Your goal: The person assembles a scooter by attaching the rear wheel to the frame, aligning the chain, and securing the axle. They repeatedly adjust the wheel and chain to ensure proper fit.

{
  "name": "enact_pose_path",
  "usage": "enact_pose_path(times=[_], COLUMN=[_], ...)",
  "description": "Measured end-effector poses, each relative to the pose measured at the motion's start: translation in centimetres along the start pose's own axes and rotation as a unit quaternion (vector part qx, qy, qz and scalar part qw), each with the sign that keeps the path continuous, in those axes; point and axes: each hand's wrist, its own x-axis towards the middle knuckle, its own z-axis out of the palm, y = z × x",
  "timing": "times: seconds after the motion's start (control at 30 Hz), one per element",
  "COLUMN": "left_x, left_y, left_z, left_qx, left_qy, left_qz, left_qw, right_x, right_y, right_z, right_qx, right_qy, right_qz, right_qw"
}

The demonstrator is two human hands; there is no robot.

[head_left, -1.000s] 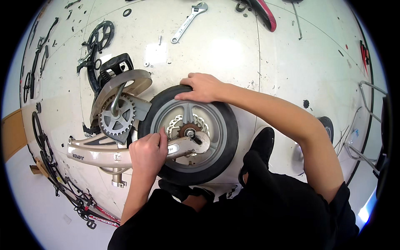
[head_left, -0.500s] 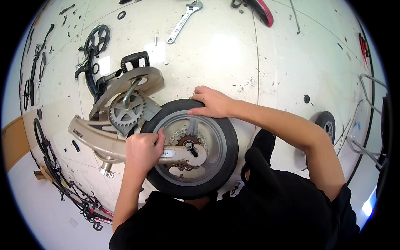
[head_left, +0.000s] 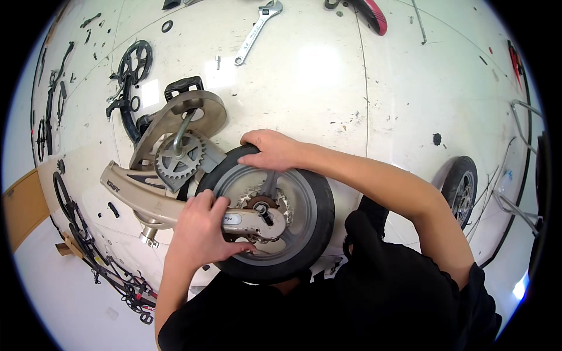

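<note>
A small bicycle wheel [head_left: 319, 187] with a black tyre and grey spokes lies in front of me. Over its hub runs the arm of a beige bicycle frame [head_left: 140, 196], with a sprocket and an axle bolt at the arm's end. My left hand [head_left: 199, 231] is closed across that frame arm, fingers on the far side and thumb stretched along the near side. At the far left of the tyre, my right hand [head_left: 269, 150] grips it, with fingertips over the outer edge. Beside the wheel, a toothed chainring [head_left: 180, 158] and crank sit on the frame, near a black pedal [head_left: 182, 86].
An adjustable wrench [head_left: 257, 34] lies on the floor ahead. Black crank parts [head_left: 124, 105] are at the left, and more bicycle pieces line the left edge. A second wheel [head_left: 461, 190] stands at the right near a metal-legged chair [head_left: 518, 207]. A red and black saddle [head_left: 370, 14] lies far ahead.
My right hand has slid left along the tyre. My left thumb has swung from the far side of the frame arm to its near side, with the fingers now across the arm.
</note>
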Motion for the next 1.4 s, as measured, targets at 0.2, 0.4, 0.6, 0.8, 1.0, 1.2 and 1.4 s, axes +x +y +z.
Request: enact_pose_path(times=[0.2, 0.4, 0.6, 0.8, 1.0, 1.2, 1.4], left_x=[0.2, 0.2, 0.9, 0.7, -0.5, -0.8, -0.9], left_y=[-1.3, -2.4, -1.6, -1.6, -2.9, -3.5, -4.0], left_z=[1.4, 2.0, 1.9, 1.5, 1.1, 1.1, 1.8], left_qx=[0.067, 0.055, 0.044, 0.038, 0.033, 0.034, 0.059], left_qy=[0.059, 0.104, 0.071, 0.067, 0.061, 0.053, 0.078], left_qz=[0.090, 0.134, 0.116, 0.116, 0.106, 0.126, 0.157], left_qw=[0.992, 0.984, 0.990, 0.990, 0.992, 0.990, 0.983], right_x=[1.5, 1.2, -0.2, -1.0, -1.4, -2.3, -2.6], right_y=[-1.3, -0.8, -0.5, -2.5, -4.1, -5.7, -6.3], right_z=[1.9, 2.2, 3.0, 3.0, 4.1, 4.4, 4.8], right_qx=[-0.177, -0.098, -0.099, -0.102, -0.105, -0.092, -0.085], right_qy=[0.002, -0.006, 0.020, 0.015, 0.071, 0.093, 0.109], right_qz=[-0.040, -0.047, -0.029, 0.011, 0.018, 0.046, 0.057], right_qw=[0.983, 0.994, 0.994, 0.995, 0.992, 0.990, 0.989])
